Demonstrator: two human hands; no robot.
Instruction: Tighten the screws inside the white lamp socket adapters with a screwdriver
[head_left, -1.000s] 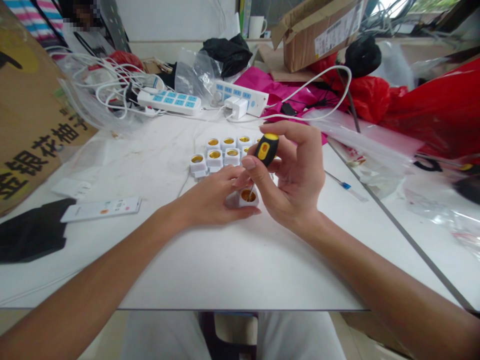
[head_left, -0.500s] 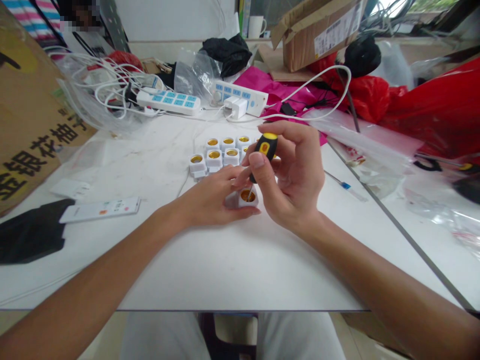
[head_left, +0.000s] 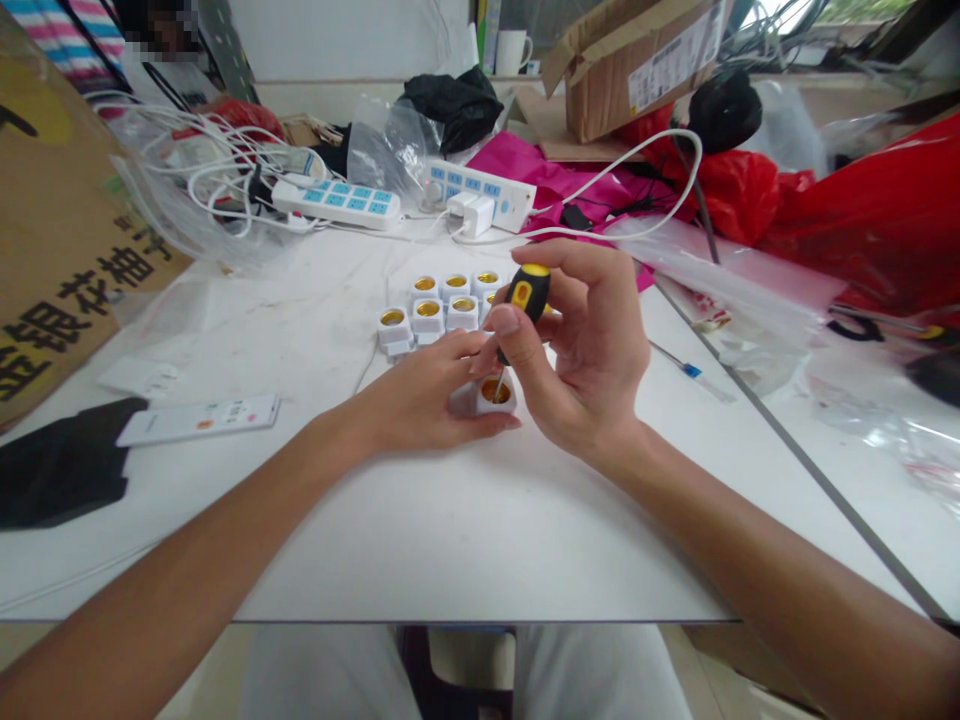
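A white lamp socket (head_left: 485, 401) with a brass-coloured threaded inside stands on the white table, gripped from its left side by my left hand (head_left: 429, 392). My right hand (head_left: 589, 340) is closed round the black and yellow handle of a small screwdriver (head_left: 527, 293). The tool leans a little, its thin shaft reaching down inside the socket; the tip is hidden in there. Just beyond my hands stand several more white lamp sockets (head_left: 428, 315) in rows, their openings facing up. My right hand covers some of them.
Behind the sockets lie two power strips (head_left: 352, 205) and tangled white cables. A remote control (head_left: 202, 420) and black plastic piece lie left, near a large cardboard box (head_left: 67, 230). A cable tie (head_left: 690, 370) is at right, before red plastic bags (head_left: 862, 210).
My right hand and the top of the screwdriver handle have shifted very slightly to the left. The shaft stays inside the socket, and my left hand keeps its place.
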